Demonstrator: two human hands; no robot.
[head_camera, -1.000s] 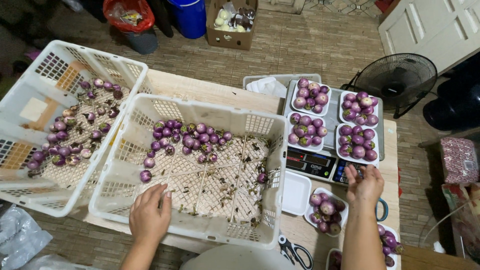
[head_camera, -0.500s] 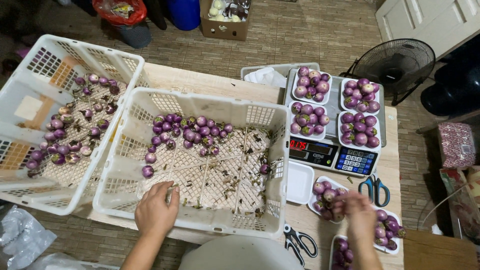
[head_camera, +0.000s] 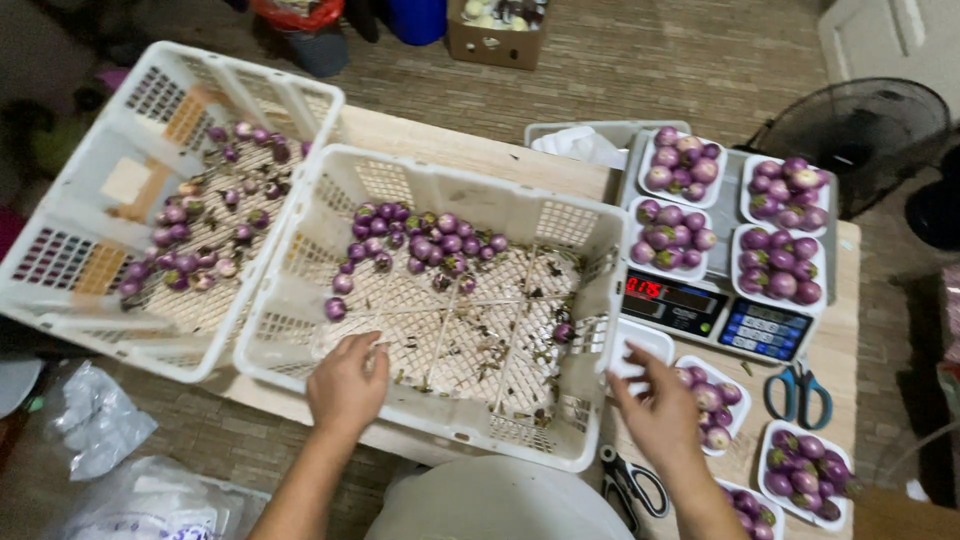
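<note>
My left hand (head_camera: 347, 384) reaches over the near rim of a white plastic crate (head_camera: 300, 290), fingers curled just above its mesh floor, holding nothing that I can see. Small round purple eggplants (head_camera: 430, 245) lie along the crate's far side. My right hand (head_camera: 655, 405) is at the crate's right wall, its fingers touching an empty white foam tray (head_camera: 640, 345). A partly filled tray of eggplants (head_camera: 715, 400) sits just right of that hand.
A second white crate (head_camera: 150, 190) with eggplants stands at the left. A digital scale (head_camera: 715, 315) carries several filled trays (head_camera: 680, 165). Blue scissors (head_camera: 797, 392) and black scissors (head_camera: 630, 485) lie on the wooden table. A fan (head_camera: 850, 130) stands at the right.
My right hand has moved left from the filled trays to the empty foam tray by the crate wall. My left hand has pushed a little further into the crate.
</note>
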